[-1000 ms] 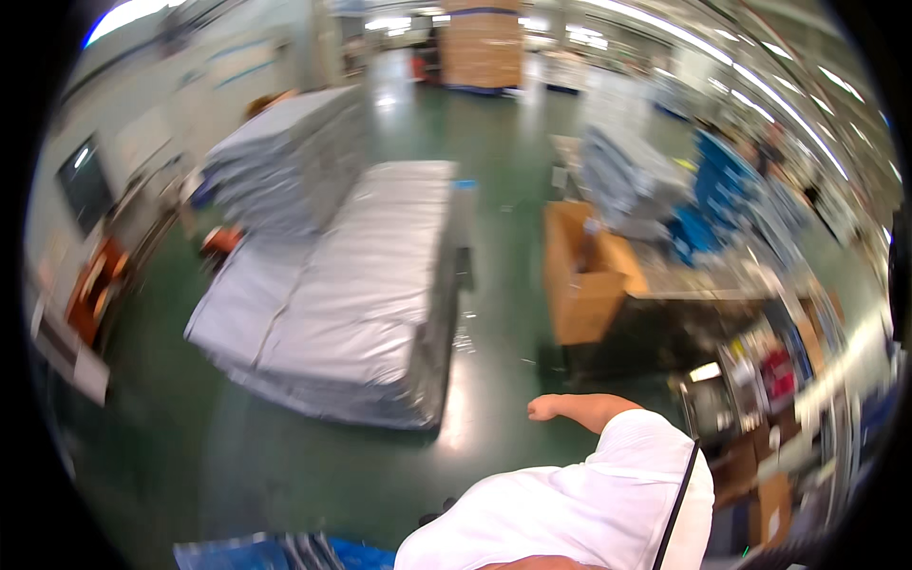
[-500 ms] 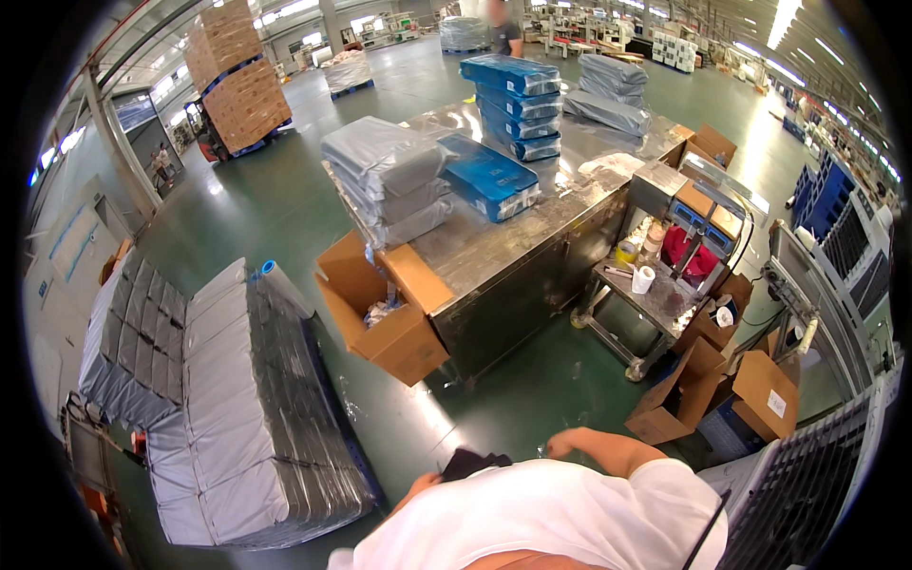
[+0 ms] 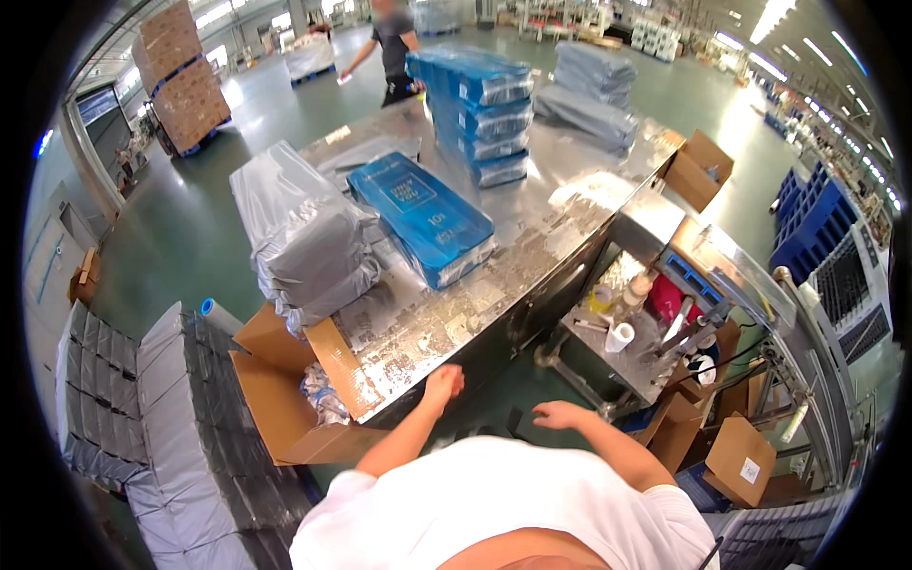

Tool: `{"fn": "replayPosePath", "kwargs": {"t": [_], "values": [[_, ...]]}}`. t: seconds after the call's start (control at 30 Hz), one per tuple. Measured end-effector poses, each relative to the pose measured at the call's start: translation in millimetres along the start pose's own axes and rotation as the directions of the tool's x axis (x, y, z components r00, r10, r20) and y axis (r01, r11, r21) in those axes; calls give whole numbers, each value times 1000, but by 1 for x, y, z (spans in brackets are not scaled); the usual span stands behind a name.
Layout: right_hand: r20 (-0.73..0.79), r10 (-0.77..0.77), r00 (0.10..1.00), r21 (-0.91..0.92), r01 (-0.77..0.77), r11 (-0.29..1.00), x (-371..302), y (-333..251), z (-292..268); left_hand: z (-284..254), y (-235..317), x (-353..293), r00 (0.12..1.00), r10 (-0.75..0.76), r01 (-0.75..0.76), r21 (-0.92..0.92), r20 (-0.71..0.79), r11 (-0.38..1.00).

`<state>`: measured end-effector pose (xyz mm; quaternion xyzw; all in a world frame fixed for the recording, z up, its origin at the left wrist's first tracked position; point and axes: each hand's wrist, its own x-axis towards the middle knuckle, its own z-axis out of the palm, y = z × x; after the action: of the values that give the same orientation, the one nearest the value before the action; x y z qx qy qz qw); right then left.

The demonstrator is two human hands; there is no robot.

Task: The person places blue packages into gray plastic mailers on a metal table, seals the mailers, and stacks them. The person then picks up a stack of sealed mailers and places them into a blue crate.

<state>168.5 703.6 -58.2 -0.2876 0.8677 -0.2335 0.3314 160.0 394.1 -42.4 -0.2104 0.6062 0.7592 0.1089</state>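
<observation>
My left hand is at the near edge of the metal-topped table, its fingers curled in with nothing visible in them. To its right, my right hand hangs in front of me, fingers loosely bent and pointing left. A small dark shape shows beside its fingertips; whether they touch it I cannot tell. On the table lies a blue plastic-wrapped package, beside stacked grey wrapped bundles. A stack of similar blue packages stands farther back.
An open carton with crumpled plastic stands at the table's left end. Wrapped grey bales fill the lower left. On my right are a small cart, cartons and a machine frame. Another person stands behind the table.
I have come closer to the table. My left hand has risen to its edge, and the black item previously at that hand no longer shows there. The other person has moved left.
</observation>
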Motion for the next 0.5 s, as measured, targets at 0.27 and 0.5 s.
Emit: {"fn": "replayPosePath", "kwargs": {"t": [0.27,0.5], "values": [[-208,358,910,805,-49,592,78,100,-86,-26,126,161,790,311,-342,42,-528,939],[-543,71,837,617,340,710,306,70,-285,-19,164,242,835,187,-220,-3,-517,976]]}}
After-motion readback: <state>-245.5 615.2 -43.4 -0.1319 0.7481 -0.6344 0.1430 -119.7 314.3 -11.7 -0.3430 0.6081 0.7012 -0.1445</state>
